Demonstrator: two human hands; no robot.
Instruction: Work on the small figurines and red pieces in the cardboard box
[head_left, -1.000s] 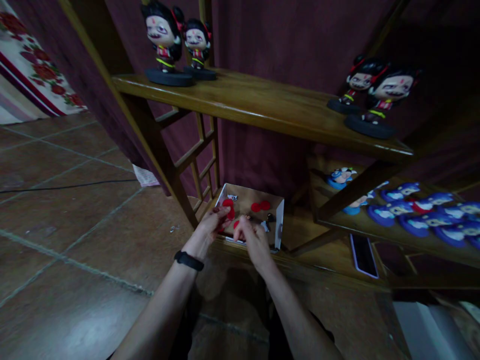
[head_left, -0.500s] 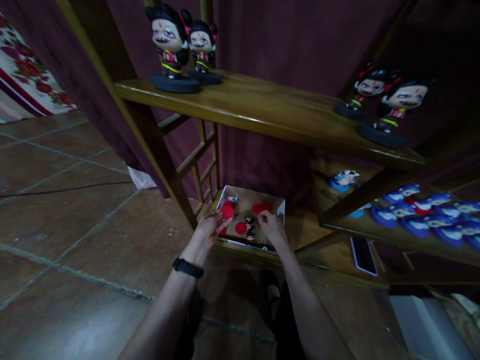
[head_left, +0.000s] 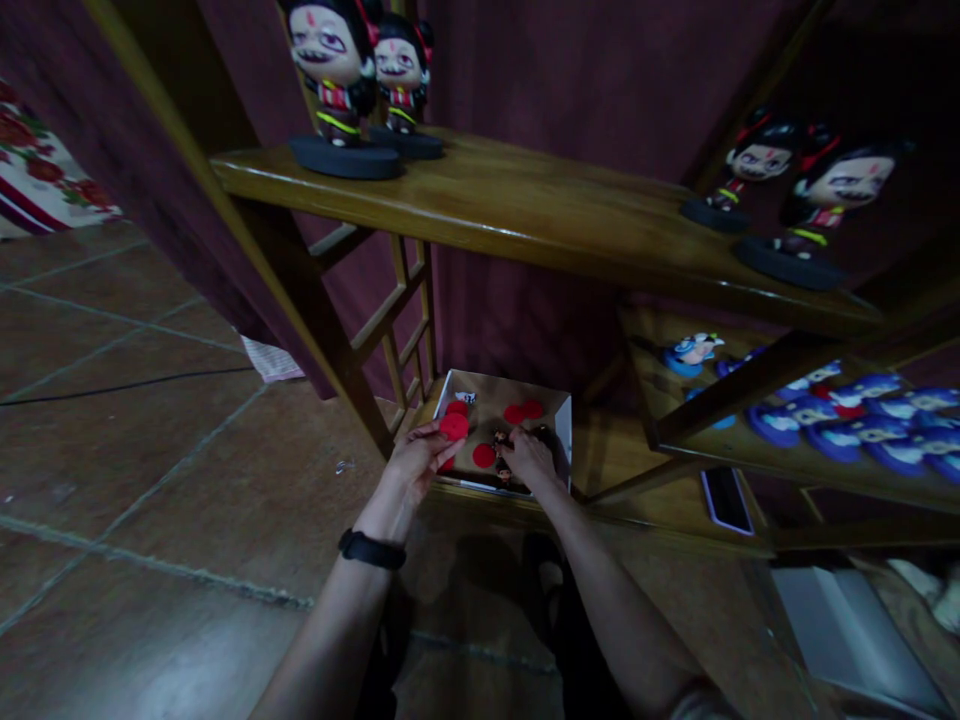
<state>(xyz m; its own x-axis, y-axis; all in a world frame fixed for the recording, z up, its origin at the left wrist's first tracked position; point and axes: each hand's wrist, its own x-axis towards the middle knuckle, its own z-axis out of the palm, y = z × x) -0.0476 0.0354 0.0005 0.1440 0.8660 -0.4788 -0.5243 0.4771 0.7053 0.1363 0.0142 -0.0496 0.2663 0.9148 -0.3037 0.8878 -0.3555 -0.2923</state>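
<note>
The left hand [head_left: 416, 455] has its fingers clamped on a red disc [head_left: 454, 427], held above the left side of the white box [head_left: 564, 425]. The right hand [head_left: 531, 460] reaches inside this box, beside small dark-haired figures [head_left: 504, 475]; whether its fingers are closed on one, I cannot tell. More red discs [head_left: 514, 414] lie side by side toward the box's back edge. The box stands on the lower shelf [head_left: 611, 455], at its left end. A white piece [head_left: 466, 398] near the box's back left corner carries black marks, too small for reading.
</note>
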